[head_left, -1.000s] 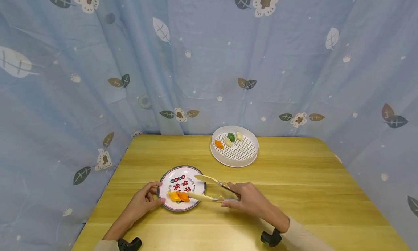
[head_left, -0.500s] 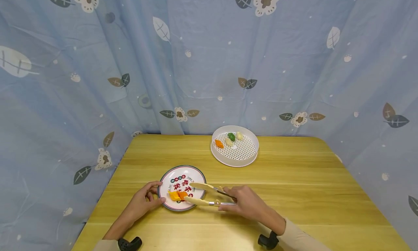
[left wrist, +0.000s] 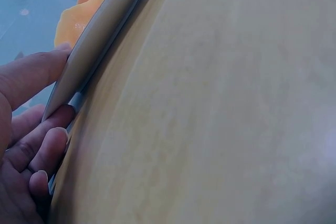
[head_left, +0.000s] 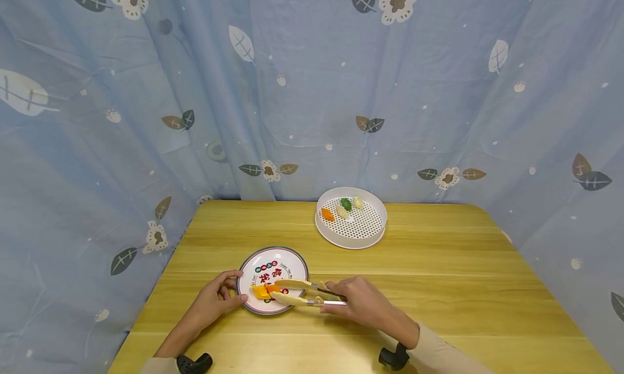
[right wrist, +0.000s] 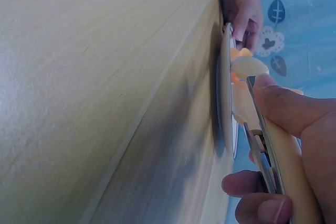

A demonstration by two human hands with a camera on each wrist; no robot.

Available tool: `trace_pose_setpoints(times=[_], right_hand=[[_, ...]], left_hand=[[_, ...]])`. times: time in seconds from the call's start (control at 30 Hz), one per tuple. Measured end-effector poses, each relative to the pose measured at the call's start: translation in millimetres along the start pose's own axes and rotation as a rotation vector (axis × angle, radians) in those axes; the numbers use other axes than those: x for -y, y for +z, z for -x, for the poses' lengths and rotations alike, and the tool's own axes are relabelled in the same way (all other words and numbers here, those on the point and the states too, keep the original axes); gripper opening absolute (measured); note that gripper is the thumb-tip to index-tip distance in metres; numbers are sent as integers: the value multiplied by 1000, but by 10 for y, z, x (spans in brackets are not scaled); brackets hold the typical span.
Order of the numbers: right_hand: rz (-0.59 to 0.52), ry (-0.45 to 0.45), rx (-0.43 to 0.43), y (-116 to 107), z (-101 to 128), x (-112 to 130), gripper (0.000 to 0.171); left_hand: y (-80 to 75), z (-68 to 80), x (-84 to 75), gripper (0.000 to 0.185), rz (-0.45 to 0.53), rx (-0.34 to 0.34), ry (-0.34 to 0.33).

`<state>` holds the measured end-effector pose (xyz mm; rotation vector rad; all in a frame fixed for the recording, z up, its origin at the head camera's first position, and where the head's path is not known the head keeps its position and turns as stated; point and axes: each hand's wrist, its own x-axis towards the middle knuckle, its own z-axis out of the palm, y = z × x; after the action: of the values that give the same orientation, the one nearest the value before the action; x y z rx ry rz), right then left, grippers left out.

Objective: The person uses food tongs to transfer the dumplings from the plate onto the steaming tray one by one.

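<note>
My left hand [head_left: 214,301] pinches the left rim of a white plate [head_left: 291,259] with a dark green edge and red lettering. In the left wrist view its thumb lies at the upper side of the plate [left wrist: 97,35] and fingers are underneath. A yellow piece [head_left: 260,292] and an orange piece [head_left: 273,289] of food lie side by side on the plate. My right hand [head_left: 363,304] grips tongs [head_left: 294,300] with cream-coloured tips and metal arms. The tong tips reach over the plate, slightly apart, right at the orange piece.
Farther back stands a round white steamer basket [head_left: 351,242] with a perforated base. Inside lie an orange piece [head_left: 327,215], a green piece [head_left: 346,204] and two pale pieces. A blue patterned curtain [head_left: 312,92] hangs behind the wooden table [head_left: 463,276].
My right hand has moved left with the tongs, and their tips have come closer together, from the plate's right side to the orange piece. My left hand and the plate have stayed put.
</note>
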<state>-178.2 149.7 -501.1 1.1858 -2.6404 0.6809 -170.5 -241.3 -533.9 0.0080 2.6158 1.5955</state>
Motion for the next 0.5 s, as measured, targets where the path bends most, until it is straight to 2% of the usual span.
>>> trace_pose_setpoints(times=[0.27,0.5], right_hand=[[-13,-22,-13,9,-7,-2,39],[0,12,-23,-13,11,10,50]], left_hand=[[-4,3,-2,64,22,5,-1],[-5,9,-12,64,13,3,-2]])
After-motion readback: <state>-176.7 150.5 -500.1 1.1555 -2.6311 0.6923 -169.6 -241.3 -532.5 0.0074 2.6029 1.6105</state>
